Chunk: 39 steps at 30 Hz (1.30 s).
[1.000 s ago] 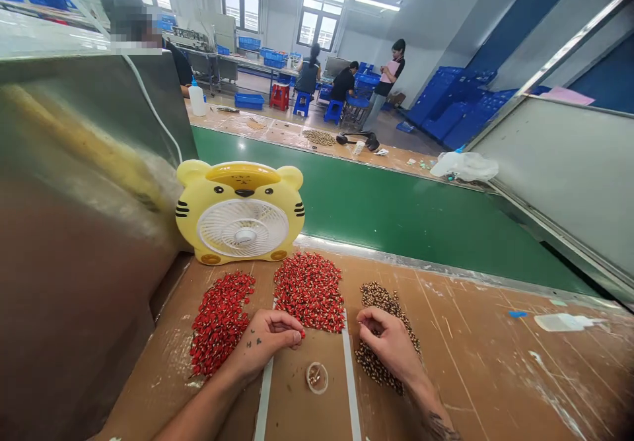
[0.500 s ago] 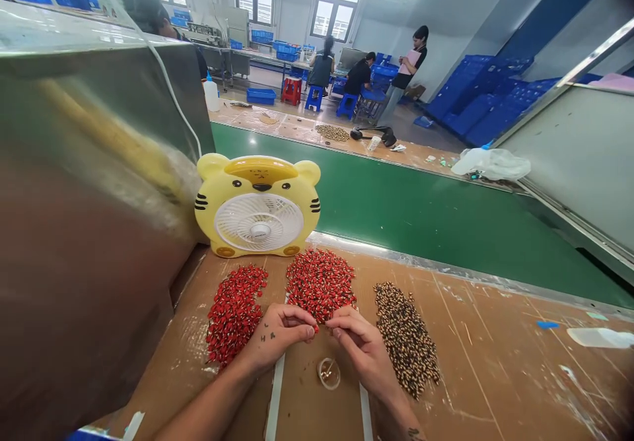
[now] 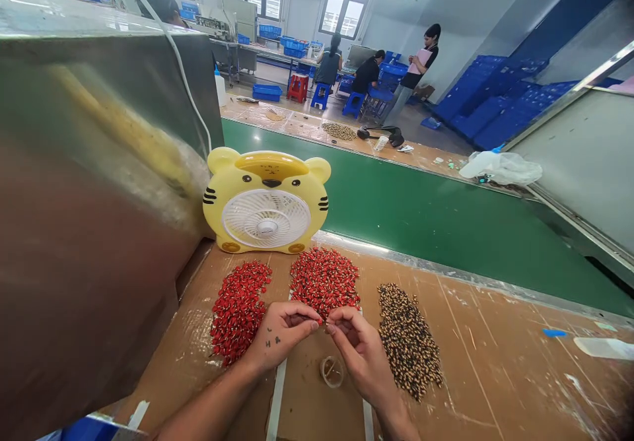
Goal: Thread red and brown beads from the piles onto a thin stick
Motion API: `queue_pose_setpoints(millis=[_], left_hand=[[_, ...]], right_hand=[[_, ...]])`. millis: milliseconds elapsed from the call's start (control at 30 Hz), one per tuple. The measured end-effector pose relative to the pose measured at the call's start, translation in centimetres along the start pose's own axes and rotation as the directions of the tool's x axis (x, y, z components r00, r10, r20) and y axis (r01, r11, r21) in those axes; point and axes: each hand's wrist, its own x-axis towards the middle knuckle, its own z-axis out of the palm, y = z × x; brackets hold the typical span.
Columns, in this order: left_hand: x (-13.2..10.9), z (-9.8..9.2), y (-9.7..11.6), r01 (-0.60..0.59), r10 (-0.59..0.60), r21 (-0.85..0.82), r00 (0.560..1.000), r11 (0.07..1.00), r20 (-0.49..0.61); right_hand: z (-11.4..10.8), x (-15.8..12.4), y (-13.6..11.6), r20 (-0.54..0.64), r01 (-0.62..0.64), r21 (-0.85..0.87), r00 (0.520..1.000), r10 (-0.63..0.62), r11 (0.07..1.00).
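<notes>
Grip: left hand [image 3: 280,335] and right hand [image 3: 359,352] pinched, fingertips nearly meeting; anything held is too small to tell.
Risk: a slip could scatter the small red parts [image 3: 324,279] just above.

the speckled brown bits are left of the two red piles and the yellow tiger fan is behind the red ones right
Wrong side: the head view shows the speckled brown bits to the right of the two red piles, not the left. The yellow tiger fan is behind the red ones, as you said.

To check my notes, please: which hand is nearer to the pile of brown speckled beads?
The right hand is nearer: it is just left of the pile of brown speckled beads. The left hand is farther left, beyond the right hand.
</notes>
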Motion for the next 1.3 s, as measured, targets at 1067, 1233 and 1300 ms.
queue_pose_setpoints(millis=[1067,1233,1300], left_hand=[[-0.1,0.0,-1.1,-0.069,0.07,0.019,0.997,0.997,-0.039],[0.7,-0.4,-0.5,-0.087,0.098,0.142,0.993,0.986,-0.072],[1.1,-1.1,0.3,-0.075,0.103,0.239,0.989,0.968,-0.108]], right_hand=[[1.1,-0.2,0.0,-0.123,0.038,-0.116,0.991,-0.053,0.993],[1.6,0.7,0.0,-0.092,0.077,-0.076,0.992,-0.083,0.994],[1.0,0.9,0.1,-0.096,0.116,-0.144,0.987,-0.131,0.983]])
